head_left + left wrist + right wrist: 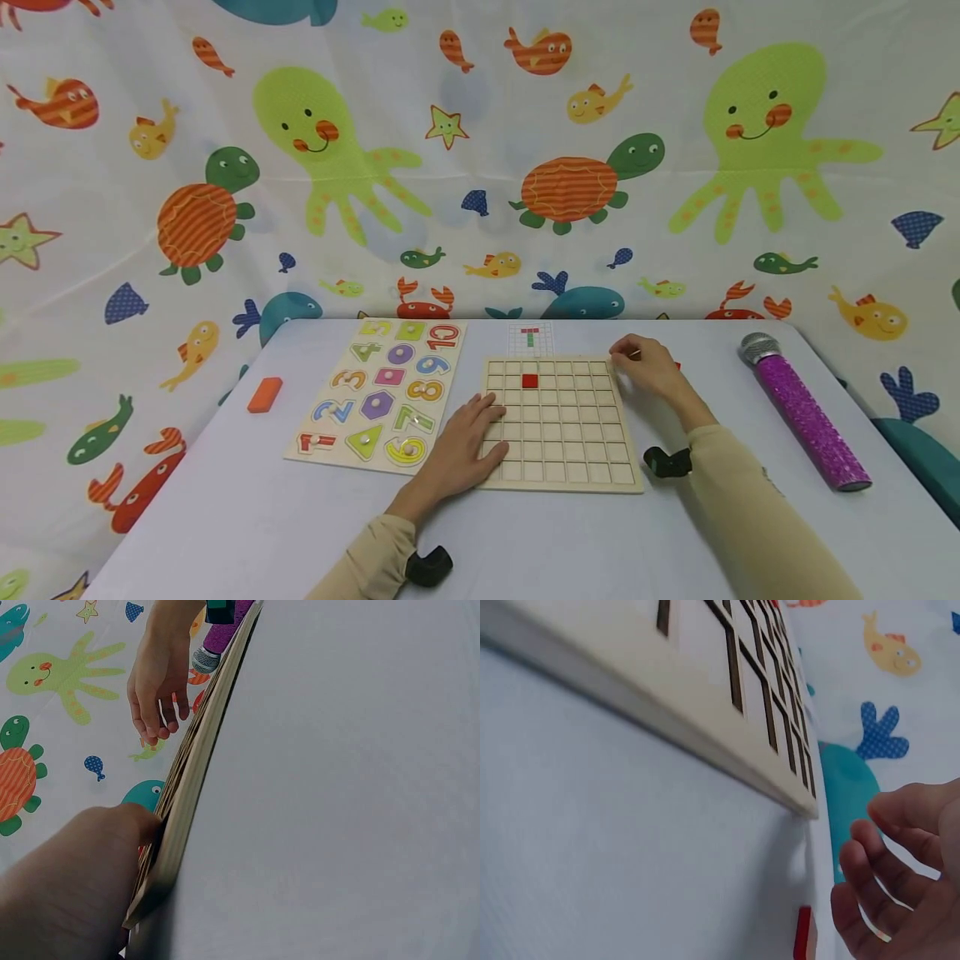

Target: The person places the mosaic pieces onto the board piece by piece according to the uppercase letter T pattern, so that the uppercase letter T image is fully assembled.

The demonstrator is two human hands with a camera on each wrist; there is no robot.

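A wooden grid board (562,450) lies flat on the table, with one red square tile (530,381) in a cell of its second row from the back. On the board's left edge rests my left hand (468,437), fingers spread and thumb near the front cells. My right hand (648,364) hovers by the back right corner, its fingers loosely bent. In the right wrist view nothing shows between that hand's fingers (866,862). Below it on the table is a red piece (803,934), mostly hidden by the wrist in the head view.
Behind the board lies a small grid card (530,337) with a red and green T shape. A number and shape puzzle board (330,450) is at left, beside an orange block (265,395). A glittery purple microphone (813,417) lies at right. A sea-animal curtain (480,167) hangs behind.
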